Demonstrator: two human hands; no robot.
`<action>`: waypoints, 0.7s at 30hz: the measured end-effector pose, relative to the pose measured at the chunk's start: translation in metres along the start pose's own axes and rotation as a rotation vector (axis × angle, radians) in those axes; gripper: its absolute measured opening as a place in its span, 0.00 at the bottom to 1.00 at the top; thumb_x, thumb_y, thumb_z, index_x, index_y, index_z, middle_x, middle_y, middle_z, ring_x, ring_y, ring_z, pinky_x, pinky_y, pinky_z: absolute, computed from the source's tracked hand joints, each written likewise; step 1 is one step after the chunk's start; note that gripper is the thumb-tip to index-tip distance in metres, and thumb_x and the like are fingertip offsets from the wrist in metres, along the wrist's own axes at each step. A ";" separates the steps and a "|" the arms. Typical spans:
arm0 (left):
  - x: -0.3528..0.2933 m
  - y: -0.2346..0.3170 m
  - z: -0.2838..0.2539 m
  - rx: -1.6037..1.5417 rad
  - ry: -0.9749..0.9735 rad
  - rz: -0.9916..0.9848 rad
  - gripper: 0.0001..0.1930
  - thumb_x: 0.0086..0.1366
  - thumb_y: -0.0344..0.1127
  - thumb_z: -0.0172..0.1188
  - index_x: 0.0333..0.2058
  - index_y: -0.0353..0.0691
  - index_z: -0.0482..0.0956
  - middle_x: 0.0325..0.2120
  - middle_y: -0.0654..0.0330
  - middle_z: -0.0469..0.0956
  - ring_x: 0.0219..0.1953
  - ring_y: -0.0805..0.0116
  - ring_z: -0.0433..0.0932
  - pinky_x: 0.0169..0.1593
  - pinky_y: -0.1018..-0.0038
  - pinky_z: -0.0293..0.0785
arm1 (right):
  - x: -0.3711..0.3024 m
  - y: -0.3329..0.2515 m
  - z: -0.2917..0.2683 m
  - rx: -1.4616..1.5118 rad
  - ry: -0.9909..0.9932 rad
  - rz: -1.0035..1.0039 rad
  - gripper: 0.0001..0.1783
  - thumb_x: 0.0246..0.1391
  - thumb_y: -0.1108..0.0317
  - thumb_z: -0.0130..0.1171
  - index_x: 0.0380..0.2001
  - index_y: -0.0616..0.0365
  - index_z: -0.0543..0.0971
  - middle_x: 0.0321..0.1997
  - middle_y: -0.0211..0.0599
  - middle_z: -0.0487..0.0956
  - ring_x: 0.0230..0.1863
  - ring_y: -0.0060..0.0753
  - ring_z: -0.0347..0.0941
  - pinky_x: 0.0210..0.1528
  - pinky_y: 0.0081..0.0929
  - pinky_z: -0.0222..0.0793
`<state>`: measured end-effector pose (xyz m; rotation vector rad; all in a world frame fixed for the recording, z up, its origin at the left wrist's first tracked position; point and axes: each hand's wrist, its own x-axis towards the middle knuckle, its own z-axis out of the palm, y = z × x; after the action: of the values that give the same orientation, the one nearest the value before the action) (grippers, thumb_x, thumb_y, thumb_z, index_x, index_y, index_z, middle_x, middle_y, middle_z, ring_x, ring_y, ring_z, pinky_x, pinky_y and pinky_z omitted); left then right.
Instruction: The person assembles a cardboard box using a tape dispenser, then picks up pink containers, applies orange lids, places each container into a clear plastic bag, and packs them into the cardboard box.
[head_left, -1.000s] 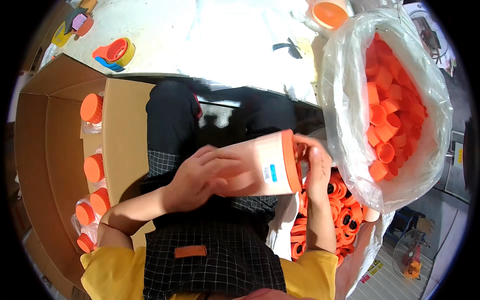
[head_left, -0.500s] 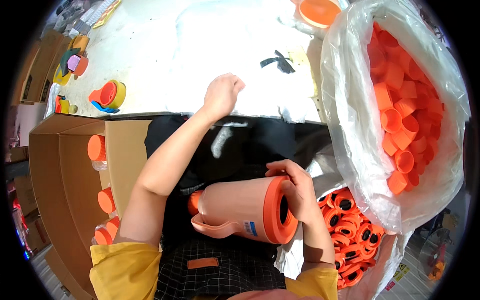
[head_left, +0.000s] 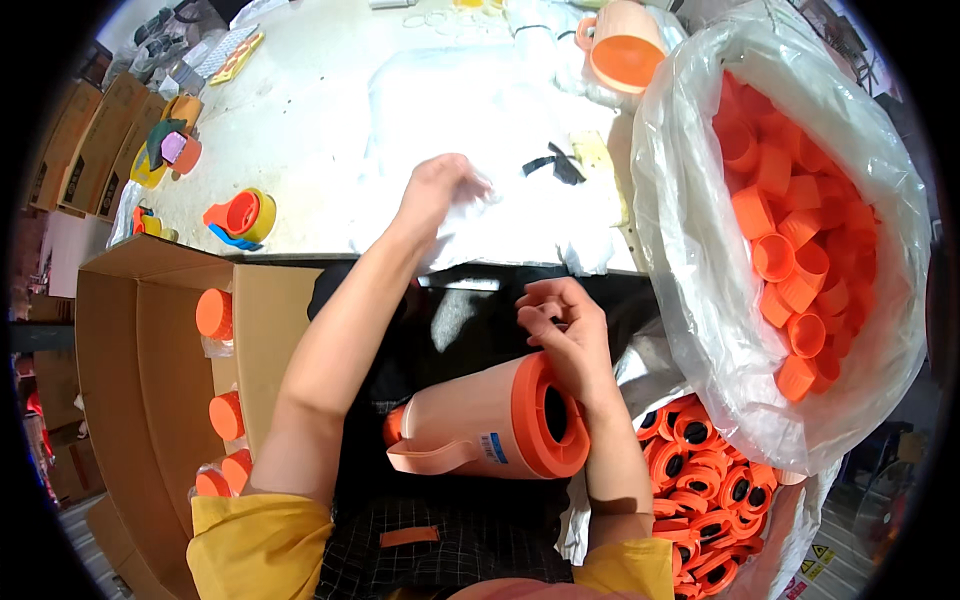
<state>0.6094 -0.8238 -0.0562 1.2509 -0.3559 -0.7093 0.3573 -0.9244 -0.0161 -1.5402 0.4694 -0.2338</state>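
A peach-coloured jug (head_left: 455, 415) with an orange rim, an orange lid with a dark centre and a side handle lies on its side across my lap. Its lidded end points to the right, its handle towards me. My right hand (head_left: 572, 330) is just above the lidded end, fingers loosely curled and thumb apart, with nothing seen in it. Over the table's near edge, my left hand (head_left: 435, 195) pinches a thin, whitish plastic bag (head_left: 462, 222); glare and blur hide its outline.
Right stands a big plastic sack (head_left: 680, 330) of orange cups (head_left: 800, 250); below it are orange lids (head_left: 710, 490). An open carton (head_left: 150, 350) at left holds orange-capped bottles (head_left: 214, 315). On the white table (head_left: 310, 130) are a peach jug (head_left: 625, 45), black tape (head_left: 555, 163) and measuring scoops (head_left: 242, 215).
My right hand has come off the jug's lidded end and moved up and slightly left. My left hand has stayed near the table edge, with whitish plastic now showing at its fingers.
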 end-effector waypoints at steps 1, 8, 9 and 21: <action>-0.031 0.024 0.027 -0.018 -0.142 0.035 0.15 0.72 0.36 0.50 0.29 0.33 0.79 0.28 0.55 0.82 0.33 0.65 0.80 0.42 0.70 0.77 | 0.000 0.004 0.000 0.067 0.072 -0.028 0.20 0.56 0.64 0.70 0.46 0.64 0.77 0.27 0.33 0.78 0.29 0.23 0.73 0.36 0.23 0.70; -0.125 0.043 0.053 -0.137 -0.219 -0.027 0.03 0.64 0.24 0.66 0.32 0.31 0.83 0.35 0.52 0.86 0.35 0.71 0.83 0.44 0.73 0.80 | -0.007 0.004 0.004 0.187 0.205 -0.218 0.02 0.58 0.78 0.61 0.33 0.65 0.81 0.32 0.29 0.80 0.32 0.16 0.72 0.36 0.15 0.68; -0.129 0.040 0.052 -0.079 -0.239 0.029 0.02 0.64 0.24 0.66 0.32 0.31 0.83 0.35 0.52 0.86 0.36 0.70 0.83 0.44 0.72 0.80 | -0.009 0.003 0.000 0.232 0.240 -0.204 0.02 0.58 0.79 0.60 0.34 0.65 0.81 0.32 0.29 0.80 0.33 0.15 0.73 0.37 0.14 0.68; -0.160 0.029 0.021 0.377 -0.445 0.197 0.10 0.63 0.19 0.59 0.41 0.37 0.72 0.26 0.65 0.72 0.29 0.73 0.71 0.34 0.76 0.70 | -0.026 0.058 -0.065 1.215 0.382 0.254 0.05 0.66 0.75 0.52 0.40 0.60 0.78 0.39 0.39 0.83 0.37 0.33 0.81 0.40 0.28 0.80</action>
<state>0.4868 -0.7297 -0.0017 1.3801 -1.0026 -0.7691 0.2974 -0.9697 -0.0678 -0.2391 0.6417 -0.5009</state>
